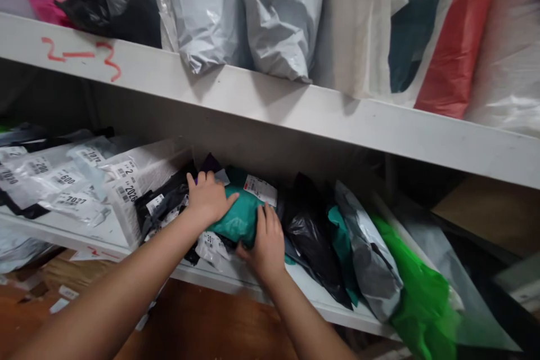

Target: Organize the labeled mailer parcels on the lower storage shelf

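Note:
A teal plastic parcel [242, 215] with a white label stands among packed bags on the lower white shelf [236, 282]. My left hand [206, 197] lies on its left top side, fingers curled over it. My right hand [265, 244] presses against its right front, thumb under the parcel's lower edge. Both hands grip this parcel between them. Black bags [166, 205] with labels lean at its left, and a black bag [307, 230] stands at its right.
Grey labelled parcels [63, 180] fill the lower shelf at left; grey, teal and bright green bags [417, 287] lean at right. The upper shelf [270, 101], marked "2-3" in red, holds grey, black, pink and red bags. A brown floor lies below.

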Demonstrator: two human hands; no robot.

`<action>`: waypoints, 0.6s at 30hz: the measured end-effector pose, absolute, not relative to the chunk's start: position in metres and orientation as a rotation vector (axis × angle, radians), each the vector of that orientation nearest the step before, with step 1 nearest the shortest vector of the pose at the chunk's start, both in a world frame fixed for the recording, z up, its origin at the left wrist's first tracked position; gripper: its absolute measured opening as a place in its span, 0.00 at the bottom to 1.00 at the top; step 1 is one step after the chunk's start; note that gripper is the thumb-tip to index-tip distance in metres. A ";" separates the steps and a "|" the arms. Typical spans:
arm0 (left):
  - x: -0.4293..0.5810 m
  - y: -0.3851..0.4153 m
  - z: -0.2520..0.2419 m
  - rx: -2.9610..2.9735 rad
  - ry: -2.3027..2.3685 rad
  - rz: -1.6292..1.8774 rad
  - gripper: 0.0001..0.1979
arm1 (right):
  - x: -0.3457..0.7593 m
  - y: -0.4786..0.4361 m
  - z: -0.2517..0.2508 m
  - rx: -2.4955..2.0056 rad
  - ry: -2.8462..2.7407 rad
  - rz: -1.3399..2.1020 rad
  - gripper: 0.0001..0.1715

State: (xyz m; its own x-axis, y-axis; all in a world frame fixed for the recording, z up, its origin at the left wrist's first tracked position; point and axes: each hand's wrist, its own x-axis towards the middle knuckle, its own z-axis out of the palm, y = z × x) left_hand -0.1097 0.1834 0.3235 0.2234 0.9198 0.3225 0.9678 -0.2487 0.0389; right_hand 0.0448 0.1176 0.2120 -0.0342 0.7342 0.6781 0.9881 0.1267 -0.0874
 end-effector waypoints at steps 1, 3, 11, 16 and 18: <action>-0.110 0.178 0.320 -2.290 -1.781 -0.480 0.28 | 0.049 0.122 0.217 -1.751 -1.932 -0.475 0.58; -0.112 0.161 0.311 -2.256 -1.666 -0.618 0.20 | 0.057 0.128 0.224 -1.850 -2.068 -0.371 0.54; -0.099 0.117 0.226 -2.681 -0.821 -0.344 0.13 | 0.082 0.129 0.246 -1.863 -1.669 -0.306 0.12; -0.087 0.141 0.223 -2.663 -1.141 -0.097 0.14 | 0.080 0.129 0.246 -1.727 -1.438 -0.265 0.27; -0.087 0.147 0.232 -2.651 -1.309 0.070 0.14 | 0.073 0.126 0.240 -1.655 -1.455 -0.235 0.28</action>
